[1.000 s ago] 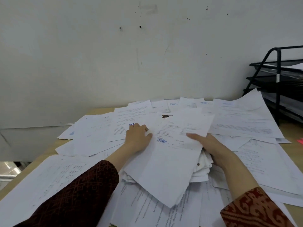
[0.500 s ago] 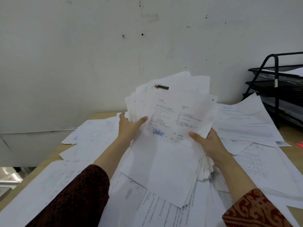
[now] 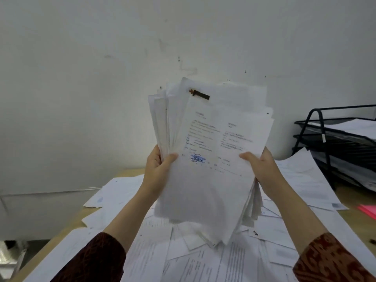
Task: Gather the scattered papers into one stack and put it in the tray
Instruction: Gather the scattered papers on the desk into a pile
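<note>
A thick, uneven stack of papers (image 3: 211, 151) stands upright in the air above the desk, its front sheet printed and stamped in blue. My left hand (image 3: 157, 169) grips its left edge, thumb across the front. My right hand (image 3: 259, 165) grips the right edge the same way. Several loose papers (image 3: 203, 259) still lie spread over the wooden desk (image 3: 130, 173) below. The black tiered tray (image 3: 337, 139) stands at the right, with sheets lying on its shelves.
A plain white wall rises right behind the desk. A pink sheet (image 3: 367, 210) lies at the right edge below the tray. The desk's left edge drops to the floor at the lower left.
Both hands have lifted the gathered stack off the desk and tipped it upright, well above the loose sheets. The view has tilted up with it.
</note>
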`<state>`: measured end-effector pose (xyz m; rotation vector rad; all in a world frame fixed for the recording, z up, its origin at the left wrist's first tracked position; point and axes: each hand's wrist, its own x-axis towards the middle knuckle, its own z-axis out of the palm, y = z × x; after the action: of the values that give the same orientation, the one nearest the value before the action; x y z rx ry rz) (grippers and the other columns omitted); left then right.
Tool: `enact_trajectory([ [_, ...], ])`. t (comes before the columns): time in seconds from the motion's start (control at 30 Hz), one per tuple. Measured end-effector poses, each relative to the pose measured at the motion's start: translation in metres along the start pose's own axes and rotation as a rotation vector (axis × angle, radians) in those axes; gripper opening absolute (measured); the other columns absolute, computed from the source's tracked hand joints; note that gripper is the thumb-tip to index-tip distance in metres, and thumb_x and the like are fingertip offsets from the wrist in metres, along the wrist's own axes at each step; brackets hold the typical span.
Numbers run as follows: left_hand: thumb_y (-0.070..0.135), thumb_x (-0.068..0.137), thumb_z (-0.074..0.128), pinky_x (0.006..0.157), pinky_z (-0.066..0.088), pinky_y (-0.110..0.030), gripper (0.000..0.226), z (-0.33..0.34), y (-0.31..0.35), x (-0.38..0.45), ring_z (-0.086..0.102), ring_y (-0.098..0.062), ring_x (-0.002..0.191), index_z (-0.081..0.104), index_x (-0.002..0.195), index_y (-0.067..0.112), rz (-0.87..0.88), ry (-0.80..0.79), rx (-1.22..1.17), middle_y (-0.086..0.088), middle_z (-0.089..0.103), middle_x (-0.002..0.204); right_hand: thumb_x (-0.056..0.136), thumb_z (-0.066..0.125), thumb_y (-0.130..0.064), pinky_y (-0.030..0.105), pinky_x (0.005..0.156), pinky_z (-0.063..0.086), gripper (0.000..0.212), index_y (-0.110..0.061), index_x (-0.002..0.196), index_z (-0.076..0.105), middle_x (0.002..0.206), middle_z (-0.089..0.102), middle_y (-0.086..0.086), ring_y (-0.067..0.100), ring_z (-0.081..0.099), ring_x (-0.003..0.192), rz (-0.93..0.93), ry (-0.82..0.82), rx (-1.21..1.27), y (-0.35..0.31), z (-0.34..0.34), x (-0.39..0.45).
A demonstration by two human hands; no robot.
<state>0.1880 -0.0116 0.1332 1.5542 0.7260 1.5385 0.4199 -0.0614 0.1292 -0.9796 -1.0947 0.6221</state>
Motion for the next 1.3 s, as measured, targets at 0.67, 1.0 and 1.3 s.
enact_trajectory([
  [0.67,0.031,0.078,0.074,0.076,0.058,-0.036,0.033,0.003,0.005,-0.027,0.07,-0.021,0.094,0.065,0.107,0.019,-0.03,0.013,-0.068,-0.002,0.074,0.099,0.094,0.051,-0.026,0.019,0.072,0.044,0.03,-0.02,0.123,0.043,0.102,0.06,-0.007,0.005,0.058,0.095,0.033,-0.029,-0.047,-0.007,-0.021,-0.038],
  [1.0,0.027,0.086,0.067,0.072,0.059,-0.032,0.01,0.019,0.029,-0.016,0.071,-0.017,0.085,0.068,0.095,0.023,-0.042,0.075,-0.119,0.004,0.075,0.089,0.089,0.061,-0.019,0.018,0.074,0.049,0.023,-0.024,0.107,0.049,0.103,0.062,-0.011,-0.001,0.061,0.091,-0.112,0.025,-0.155,0.005,-0.016,-0.044],
  [1.3,0.024,0.083,0.072,0.064,0.057,-0.023,0.022,0.026,0.009,-0.03,0.069,-0.008,0.082,0.057,0.1,0.023,0.055,0.25,-0.036,0.003,0.068,0.096,0.092,0.056,-0.018,0.008,0.066,0.05,0.03,-0.024,0.117,0.04,0.103,0.059,-0.02,-0.009,0.059,0.089,-0.089,-0.038,-0.215,0.021,-0.005,-0.062],
])
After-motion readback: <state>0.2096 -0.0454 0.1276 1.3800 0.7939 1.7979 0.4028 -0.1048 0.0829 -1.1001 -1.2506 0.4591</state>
